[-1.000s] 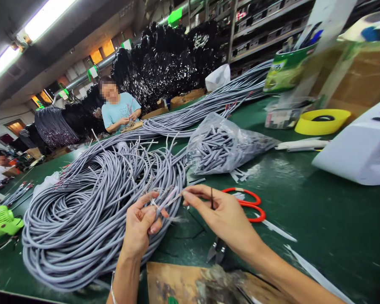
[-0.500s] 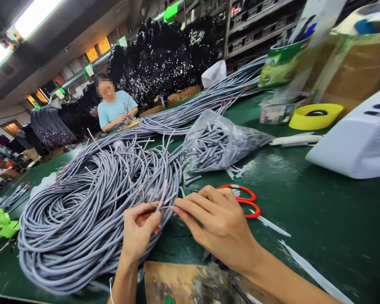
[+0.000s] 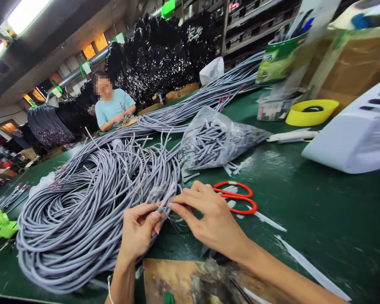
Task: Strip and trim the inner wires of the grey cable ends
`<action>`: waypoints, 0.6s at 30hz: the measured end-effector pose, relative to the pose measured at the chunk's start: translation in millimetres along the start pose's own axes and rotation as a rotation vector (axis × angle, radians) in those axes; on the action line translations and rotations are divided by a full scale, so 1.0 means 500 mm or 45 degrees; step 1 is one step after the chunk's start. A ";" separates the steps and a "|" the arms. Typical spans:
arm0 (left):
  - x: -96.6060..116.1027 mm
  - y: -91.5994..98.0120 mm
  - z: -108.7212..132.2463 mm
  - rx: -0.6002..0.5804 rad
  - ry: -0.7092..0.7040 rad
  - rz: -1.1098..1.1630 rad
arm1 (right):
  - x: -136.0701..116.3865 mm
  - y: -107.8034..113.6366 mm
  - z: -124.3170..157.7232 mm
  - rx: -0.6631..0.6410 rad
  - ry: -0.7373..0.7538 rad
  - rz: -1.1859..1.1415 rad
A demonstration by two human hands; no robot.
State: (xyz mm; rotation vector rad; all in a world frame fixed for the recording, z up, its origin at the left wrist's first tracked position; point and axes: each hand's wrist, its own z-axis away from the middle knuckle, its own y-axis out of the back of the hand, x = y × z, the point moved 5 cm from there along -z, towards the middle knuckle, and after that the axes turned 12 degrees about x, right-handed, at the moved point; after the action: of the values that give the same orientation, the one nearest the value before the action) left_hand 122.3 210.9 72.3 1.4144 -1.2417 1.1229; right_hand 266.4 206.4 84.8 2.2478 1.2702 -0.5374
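Observation:
My left hand [image 3: 139,230] is closed around the end of a grey cable [image 3: 162,206], pinched between thumb and fingers. Just right of it, my right hand [image 3: 210,217] pinches with thumb and forefinger at a thin pale strand by that cable end. Its fingertips nearly meet those of my left hand, so the strand is mostly hidden. Behind and left of both hands lies a large coil of grey cables [image 3: 50,253], with many stripped, frayed ends. Red-handled scissors [image 3: 252,207] lie flat beside my right hand, partly on white strips.
A clear bag of short grey pieces [image 3: 205,143] lies beyond the hands. A stained board [image 3: 167,274] is at the front edge. At right stand a yellow tape ring [image 3: 329,110], a green can of pens [image 3: 270,67] and a white plastic housing [image 3: 345,147]. A co-worker [image 3: 115,107] sits across.
My right hand's fingertips have come slightly closer to the cable end, and the pale strand stretched between the hands shows less. The whole view has shifted a little.

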 end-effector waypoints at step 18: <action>-0.011 -0.002 -0.005 0.061 0.082 0.120 | 0.050 -0.066 0.030 -0.224 -1.149 -0.955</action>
State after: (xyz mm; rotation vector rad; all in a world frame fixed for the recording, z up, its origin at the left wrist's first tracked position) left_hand 122.7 214.1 67.1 1.3557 -1.2543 1.2603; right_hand 248.6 228.5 51.3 1.0473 1.4867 -1.4243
